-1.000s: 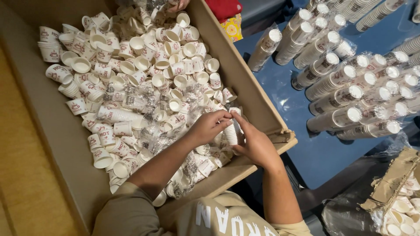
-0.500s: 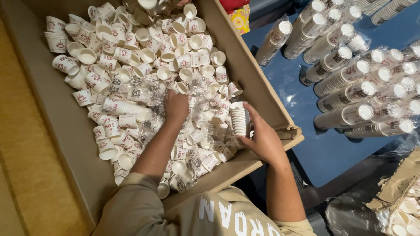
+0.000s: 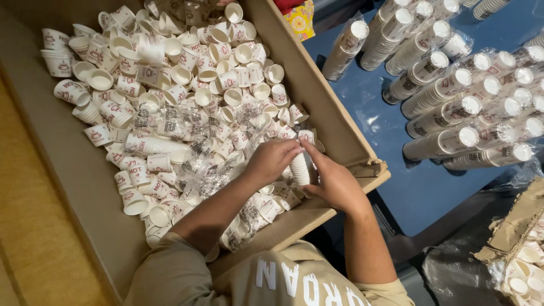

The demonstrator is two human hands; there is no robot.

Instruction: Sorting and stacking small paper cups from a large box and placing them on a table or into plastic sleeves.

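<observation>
A person's two hands meet over the near right corner of a large cardboard box (image 3: 334, 122) heaped with loose small paper cups (image 3: 170, 102), a short stack of nested cups (image 3: 301, 168) held between them. The right hand (image 3: 334, 182) wraps the stack from the right and below, while the left hand (image 3: 271, 160) closes its fingertips on the stack's upper end from the left, so the stack sits just above the pile beside the box wall. To the right, well apart, plastic-wrapped sleeves of stacked cups (image 3: 453, 107) lie in rows on a blue surface (image 3: 419, 192).
</observation>
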